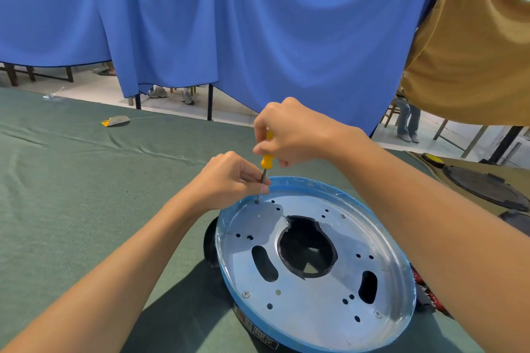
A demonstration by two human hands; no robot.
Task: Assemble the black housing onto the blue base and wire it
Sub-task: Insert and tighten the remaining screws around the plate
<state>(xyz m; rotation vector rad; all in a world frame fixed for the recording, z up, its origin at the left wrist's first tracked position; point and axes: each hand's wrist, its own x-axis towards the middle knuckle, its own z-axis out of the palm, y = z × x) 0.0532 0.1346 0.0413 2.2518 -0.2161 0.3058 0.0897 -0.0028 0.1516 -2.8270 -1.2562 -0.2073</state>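
The round blue base [381, 241] lies in front of me, its silvery perforated inside facing up, with a large central hole. The black housing [210, 246] shows beneath it at the left edge and at the front. My right hand [289, 132] grips the yellow handle of a screwdriver [266, 162] from above. My left hand [229, 180] pinches the metal shaft just above the tip. The tip stands in a screw hole [257, 201] at the far left of the base. Three screws sit in other holes around the plate.
The table is covered by a green cloth [86, 180]. A yellow and white scrap [116, 121] lies at the far left. A black round lid [484, 186] and a yellow-black part [433, 159] rest at the right. Red-black wires [424, 286] show by the base's right edge. Blue curtains hang behind.
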